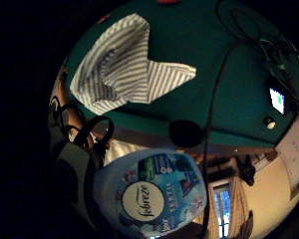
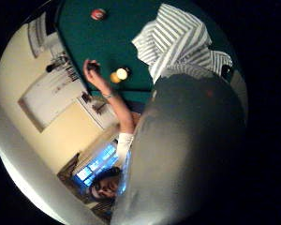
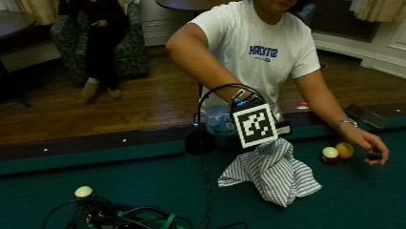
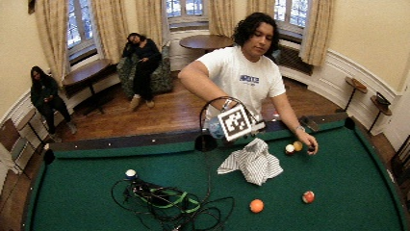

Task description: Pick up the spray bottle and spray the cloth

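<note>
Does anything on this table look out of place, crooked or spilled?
Nothing is spilled or damaged. The striped cloth lies crumpled in a heap on the pool table, not spread flat. A tangle of cables also lies on the felt, which is odd for a pool table. The spray bottle sits close to the gloved right hand's palm.

The marker card hides the right hand (fingers too) and most of the spray bottle (image 3: 218, 123).

A white spray bottle (image 3: 218, 122) with a blue Febreze label is up off the table, above the rail. Just beside it, the striped grey-and-white cloth (image 3: 271, 172) lies crumpled on the green felt.
</note>
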A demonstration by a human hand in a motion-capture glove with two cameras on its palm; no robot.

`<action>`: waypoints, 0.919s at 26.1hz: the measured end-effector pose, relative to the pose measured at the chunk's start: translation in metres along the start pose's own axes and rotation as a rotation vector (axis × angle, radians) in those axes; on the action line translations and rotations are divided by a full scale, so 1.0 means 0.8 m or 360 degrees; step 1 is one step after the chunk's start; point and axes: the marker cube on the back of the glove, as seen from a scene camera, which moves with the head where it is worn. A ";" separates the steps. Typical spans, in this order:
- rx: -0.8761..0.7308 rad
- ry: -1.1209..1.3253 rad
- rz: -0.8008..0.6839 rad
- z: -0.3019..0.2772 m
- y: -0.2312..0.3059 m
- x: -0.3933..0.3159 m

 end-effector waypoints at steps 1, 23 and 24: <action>-0.0030 0.0046 0.0045 0.011 -0.010 0.002; -0.0285 0.0209 0.0273 0.070 -0.040 0.020; -0.0244 0.0177 0.0245 0.058 -0.034 0.016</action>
